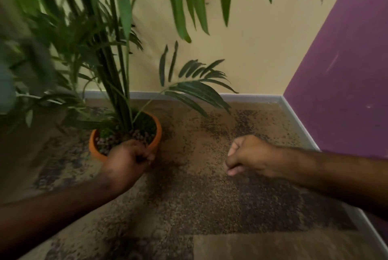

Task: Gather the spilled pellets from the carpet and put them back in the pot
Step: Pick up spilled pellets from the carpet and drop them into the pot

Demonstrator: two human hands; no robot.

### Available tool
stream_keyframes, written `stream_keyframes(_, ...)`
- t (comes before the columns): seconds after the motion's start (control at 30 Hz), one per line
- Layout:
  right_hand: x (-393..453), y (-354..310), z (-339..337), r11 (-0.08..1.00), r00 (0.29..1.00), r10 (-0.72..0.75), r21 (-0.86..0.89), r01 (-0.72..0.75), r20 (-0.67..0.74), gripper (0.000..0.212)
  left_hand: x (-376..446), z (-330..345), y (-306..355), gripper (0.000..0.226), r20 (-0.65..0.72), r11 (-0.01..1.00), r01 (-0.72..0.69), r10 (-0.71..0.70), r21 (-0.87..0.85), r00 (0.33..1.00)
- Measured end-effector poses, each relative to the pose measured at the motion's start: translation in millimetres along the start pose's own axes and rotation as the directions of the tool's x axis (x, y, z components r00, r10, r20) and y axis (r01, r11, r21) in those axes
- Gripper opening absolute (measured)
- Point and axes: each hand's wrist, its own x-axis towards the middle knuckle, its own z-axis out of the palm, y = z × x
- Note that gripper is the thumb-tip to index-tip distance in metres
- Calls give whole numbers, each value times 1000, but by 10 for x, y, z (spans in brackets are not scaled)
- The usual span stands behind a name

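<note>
An orange pot [157, 133] stands on the speckled carpet [210, 196], holding a tall palm and brownish pellets [140, 133] on its soil. My left hand [126, 163] is at the pot's near rim, fingers curled; whether it holds pellets is hidden. My right hand [247, 155] hovers low over the carpet to the right of the pot, fingers closed in a loose fist with the fingertips pinched together. No loose pellets stand out against the mottled carpet, and the frame is blurred.
The palm's fronds [195, 89] hang over the pot and carpet. A cream wall [252, 39] with a grey skirting board [252, 97] runs behind; a purple wall [346, 70] closes the right side.
</note>
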Motion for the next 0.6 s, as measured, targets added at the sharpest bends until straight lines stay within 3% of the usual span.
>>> stream_keyframes(0.13, 125, -481, 444, 997, 994, -31, 73, 24, 104, 23, 0, -153, -203, 13, -102, 967, 242, -248, -75, 963)
stream_keyframes(0.33, 467, -1053, 1158, 945, 981, -176, 291, 147, 76, 22, 96, -363, -406, 10, -207, 874, 431, -475, -226, 855)
stream_keyframes(0.47, 585, -1264, 1355, 934, 975, -219, 299, 196, 45, 28, 158, -452, -546, 6, -197, 827, 421, -514, -373, 835)
stream_keyframes(0.6, 661, -1342, 1504, 945, 971, -237, 235, 228, 10, 27, 178, -541, -638, 15, -247, 886, 402, -453, -231, 857)
